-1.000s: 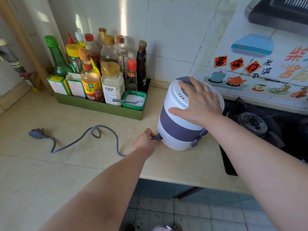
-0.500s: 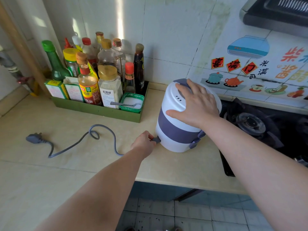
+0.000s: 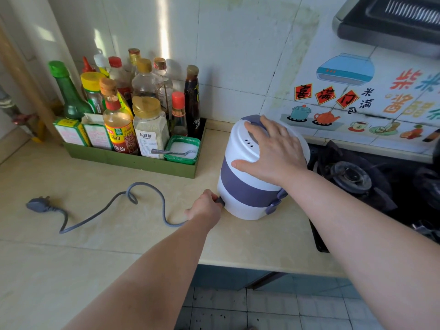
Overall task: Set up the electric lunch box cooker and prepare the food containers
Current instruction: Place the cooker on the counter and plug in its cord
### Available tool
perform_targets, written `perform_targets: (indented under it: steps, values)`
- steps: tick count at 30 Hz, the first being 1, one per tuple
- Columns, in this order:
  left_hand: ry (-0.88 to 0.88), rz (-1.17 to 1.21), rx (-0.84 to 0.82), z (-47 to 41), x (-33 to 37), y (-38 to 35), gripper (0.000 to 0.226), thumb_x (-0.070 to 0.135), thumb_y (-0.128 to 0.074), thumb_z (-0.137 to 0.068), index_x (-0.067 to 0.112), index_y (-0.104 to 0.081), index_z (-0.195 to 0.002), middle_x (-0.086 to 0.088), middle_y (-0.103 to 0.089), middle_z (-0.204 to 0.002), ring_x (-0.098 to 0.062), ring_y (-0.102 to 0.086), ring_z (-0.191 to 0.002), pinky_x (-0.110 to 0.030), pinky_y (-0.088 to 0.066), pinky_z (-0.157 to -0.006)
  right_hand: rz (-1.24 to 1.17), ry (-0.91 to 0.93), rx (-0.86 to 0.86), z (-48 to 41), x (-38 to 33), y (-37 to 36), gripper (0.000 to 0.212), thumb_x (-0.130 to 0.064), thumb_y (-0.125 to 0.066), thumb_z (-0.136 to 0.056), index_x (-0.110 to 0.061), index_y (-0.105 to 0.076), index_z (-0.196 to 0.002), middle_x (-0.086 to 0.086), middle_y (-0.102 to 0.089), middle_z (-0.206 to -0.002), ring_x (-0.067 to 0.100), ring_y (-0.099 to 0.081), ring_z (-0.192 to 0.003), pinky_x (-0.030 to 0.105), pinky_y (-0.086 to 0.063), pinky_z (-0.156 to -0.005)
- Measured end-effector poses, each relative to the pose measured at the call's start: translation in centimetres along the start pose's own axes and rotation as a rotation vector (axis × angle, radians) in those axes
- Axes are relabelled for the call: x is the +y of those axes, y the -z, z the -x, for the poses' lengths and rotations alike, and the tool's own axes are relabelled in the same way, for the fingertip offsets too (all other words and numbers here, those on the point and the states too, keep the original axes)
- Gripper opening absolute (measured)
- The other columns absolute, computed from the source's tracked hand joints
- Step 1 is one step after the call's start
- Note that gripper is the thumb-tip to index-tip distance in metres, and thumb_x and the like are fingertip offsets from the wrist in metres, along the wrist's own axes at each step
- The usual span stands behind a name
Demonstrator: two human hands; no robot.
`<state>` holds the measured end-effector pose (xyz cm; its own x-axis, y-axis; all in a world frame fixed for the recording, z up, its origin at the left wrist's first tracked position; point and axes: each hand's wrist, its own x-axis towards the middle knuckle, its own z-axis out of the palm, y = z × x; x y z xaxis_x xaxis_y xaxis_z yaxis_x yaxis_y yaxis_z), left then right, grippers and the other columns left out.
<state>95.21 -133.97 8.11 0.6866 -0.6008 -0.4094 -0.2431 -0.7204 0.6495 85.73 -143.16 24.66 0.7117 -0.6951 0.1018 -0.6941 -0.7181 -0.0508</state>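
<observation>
The white and purple electric lunch box cooker (image 3: pixel 240 186) stands upright on the beige counter (image 3: pixel 119 234), lid on. My right hand (image 3: pixel 273 151) lies flat on its lid, fingers spread. My left hand (image 3: pixel 206 208) pinches the grey cord's connector (image 3: pixel 220 201) at the cooker's lower left side. From there the grey power cord (image 3: pixel 147 194) loops left across the counter to its plug (image 3: pixel 38 204), which lies loose on the surface. No food containers are visible outside the cooker.
A green tray (image 3: pixel 133 163) of sauce bottles, seasoning boxes and a salt tub with a spoon stands against the tiled wall at the left. A black gas stove (image 3: pixel 352 179) sits right of the cooker. The counter's front edge drops to a tiled floor.
Both hands stay where they were on the cooker and connector. Only the camera has shifted slightly, so the scene sits a little lower in view.
</observation>
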Motion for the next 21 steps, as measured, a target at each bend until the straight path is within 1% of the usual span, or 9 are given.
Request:
perform_targets:
  steps: [2, 4, 6, 8, 10, 12, 14, 17, 21]
  values:
    - [-0.019, -0.007, -0.014, -0.1, -0.2, 0.2, 0.009, 0.032, -0.051, -0.092, 0.024, -0.046, -0.091, 0.003, -0.059, -0.089, -0.023, -0.051, -0.086, -0.036, -0.031, -0.085, -0.004, -0.002, 0.000, 0.0, 0.0, 0.0, 0.090, -0.069, -0.057, -0.071, -0.041, -0.019, -0.147, -0.001, -0.009, -0.161, 0.024, -0.014, -0.146, 0.045, -0.021, -0.113]
    - [-0.059, -0.040, -0.025, -0.1, -0.3, 0.4, 0.013, 0.035, -0.055, -0.088, 0.025, -0.047, -0.091, 0.003, -0.057, -0.089, -0.023, -0.052, -0.089, -0.036, -0.038, -0.086, 0.000, -0.002, 0.000, 0.1, 0.0, 0.0, 0.090, -0.070, -0.057, -0.071, -0.041, -0.019, -0.147, -0.001, -0.009, -0.161, 0.024, -0.014, -0.146, 0.045, -0.021, -0.113]
    - [-0.100, -0.113, -0.021, 0.2, -0.3, 0.8, 0.018, 0.038, -0.056, -0.087, 0.023, -0.048, -0.092, 0.000, -0.058, -0.093, -0.025, -0.054, -0.094, -0.036, -0.043, -0.083, -0.003, -0.002, -0.002, 0.1, 0.1, 0.0, 0.090, -0.070, -0.056, -0.071, -0.041, -0.018, -0.147, -0.002, -0.009, -0.161, 0.024, -0.014, -0.146, 0.045, -0.021, -0.114]
    - [-0.104, -0.203, -0.001, 0.6, -0.4, 1.3, 0.022, 0.041, -0.054, -0.088, 0.020, -0.052, -0.094, -0.003, -0.060, -0.097, -0.027, -0.056, -0.097, -0.034, -0.044, -0.081, -0.010, -0.001, -0.004, 0.1, 0.1, 0.0, 0.090, -0.070, -0.056, -0.071, -0.041, -0.018, -0.147, -0.002, -0.009, -0.161, 0.024, -0.013, -0.146, 0.045, -0.020, -0.114]
    - [-0.079, -0.257, 0.033, 0.8, -0.7, 1.7, 0.025, 0.041, -0.055, -0.087, 0.019, -0.059, -0.097, -0.004, -0.062, -0.094, -0.027, -0.058, -0.094, -0.033, -0.043, -0.080, -0.014, 0.000, -0.003, 0.1, 0.1, 0.0, 0.090, -0.070, -0.057, -0.071, -0.041, -0.018, -0.147, -0.002, -0.009, -0.161, 0.024, -0.013, -0.147, 0.045, -0.020, -0.114]
    - [-0.057, -0.265, 0.064, 0.9, -1.0, 1.8, 0.017, 0.035, -0.058, -0.086, 0.020, -0.065, -0.092, -0.003, -0.065, -0.090, -0.027, -0.059, -0.089, -0.033, -0.043, -0.082, -0.020, 0.001, -0.002, 0.2, 0.1, 0.0, 0.090, -0.069, -0.057, -0.071, -0.041, -0.018, -0.147, -0.002, -0.009, -0.161, 0.024, -0.012, -0.147, 0.046, -0.020, -0.114]
    - [-0.043, -0.258, 0.073, 0.8, -1.2, 1.8, 0.011, 0.032, -0.060, -0.085, 0.022, -0.065, -0.084, -0.002, -0.064, -0.084, -0.027, -0.057, -0.082, -0.033, -0.041, -0.079, -0.023, 0.004, -0.001, 0.2, 0.2, 0.0, 0.090, -0.069, -0.057, -0.070, -0.041, -0.018, -0.147, -0.002, -0.010, -0.161, 0.025, -0.013, -0.146, 0.046, -0.020, -0.114]
    - [-0.034, -0.249, 0.084, 0.7, -1.1, 1.5, 0.014, 0.031, -0.062, -0.085, 0.021, -0.062, -0.076, -0.001, -0.062, -0.077, -0.027, -0.055, -0.076, -0.030, -0.038, -0.071, -0.017, 0.000, -0.011, 0.1, 0.2, 0.0, 0.090, -0.070, -0.056, -0.070, -0.042, -0.018, -0.147, -0.002, -0.009, -0.161, 0.025, -0.013, -0.146, 0.047, -0.021, -0.112]
    - [-0.026, -0.250, 0.102, 0.6, -0.8, 1.0, 0.012, 0.028, -0.060, -0.086, 0.020, -0.062, -0.076, -0.002, -0.061, -0.076, -0.028, -0.056, -0.074, -0.030, -0.037, -0.068, -0.013, 0.007, -0.018, -0.1, 0.3, -0.1, 0.091, -0.071, -0.056, -0.069, -0.041, -0.017, -0.146, 0.000, -0.008, -0.161, 0.026, -0.013, -0.146, 0.047, -0.022, -0.112]
